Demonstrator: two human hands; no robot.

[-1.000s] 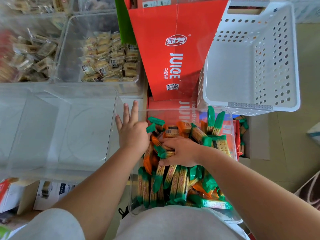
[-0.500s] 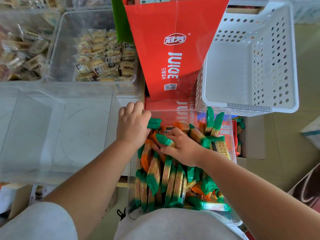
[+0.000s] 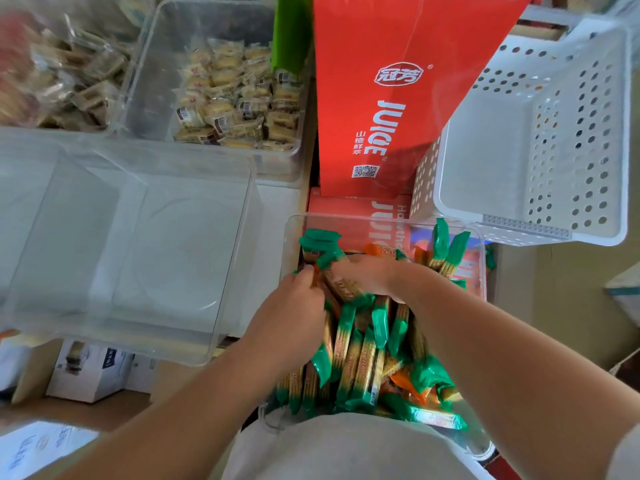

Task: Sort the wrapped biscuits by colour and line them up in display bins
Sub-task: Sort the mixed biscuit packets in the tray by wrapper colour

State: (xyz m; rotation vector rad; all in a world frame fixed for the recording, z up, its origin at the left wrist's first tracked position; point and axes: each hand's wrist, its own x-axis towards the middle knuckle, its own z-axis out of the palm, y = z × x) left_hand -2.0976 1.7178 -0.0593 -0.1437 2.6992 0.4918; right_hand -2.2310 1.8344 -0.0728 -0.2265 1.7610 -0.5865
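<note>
A clear bin (image 3: 289, 233) in front of me holds a heap of wrapped biscuit sticks, most with green ends (image 3: 346, 344), a few orange (image 3: 403, 379). Both my hands are down in the heap near its far left corner. My left hand (image 3: 294, 306) is curled with its fingertips pinching among the packets. My right hand (image 3: 363, 275) is closed over green-ended packets (image 3: 325, 251) that stick out past its fingers. A large empty clear bin (image 3: 138, 244) stands to the left.
A white perforated basket (image 3: 540, 140) stands empty at the back right. A red juice carton (image 3: 398, 98) rises behind the biscuit bin. Two clear bins of pale wrapped snacks (image 3: 228, 95) sit at the back left. Cardboard boxes (image 3: 86, 368) lie below the empty bin.
My left hand came off the biscuit bin's rim, closed, and dropped into the heap. My right hand shifted toward the far left corner and gathered green-ended packets.
</note>
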